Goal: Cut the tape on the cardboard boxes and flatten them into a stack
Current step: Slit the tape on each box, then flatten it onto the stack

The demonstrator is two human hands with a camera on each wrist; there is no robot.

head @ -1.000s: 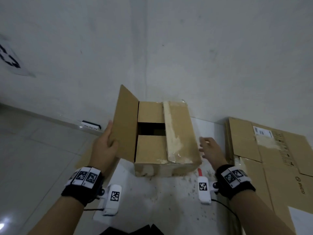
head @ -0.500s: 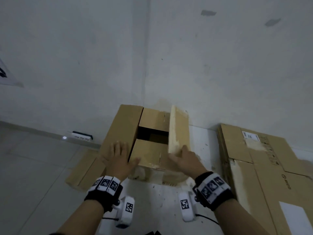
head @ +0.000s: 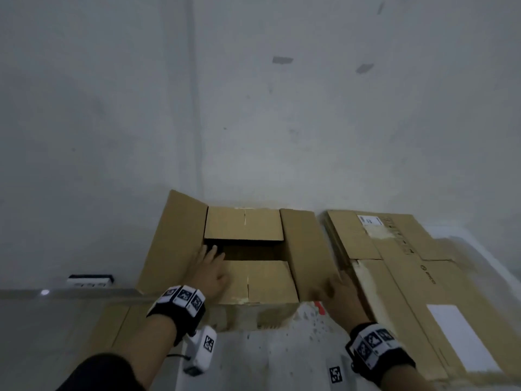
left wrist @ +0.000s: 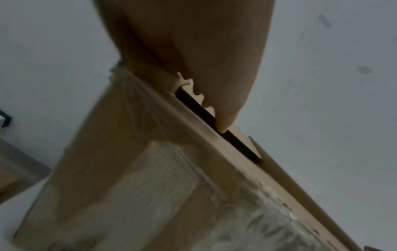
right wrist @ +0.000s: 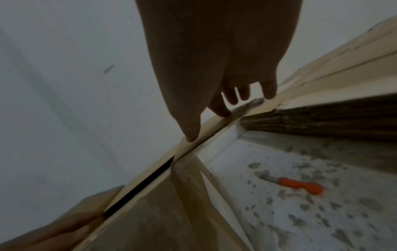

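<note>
On box (head: 270, 283) flaps, both hands (flat)

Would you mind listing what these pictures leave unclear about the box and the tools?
- Box interior: head view, dark gap between the inner flaps.
- Orange knife: head view shows only a red sliver beside the right hand.
- Stack label print: too small.

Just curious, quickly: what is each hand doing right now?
Left hand: open, flat on the box flap.
Right hand: open, fingers spread on its right flap.
</note>
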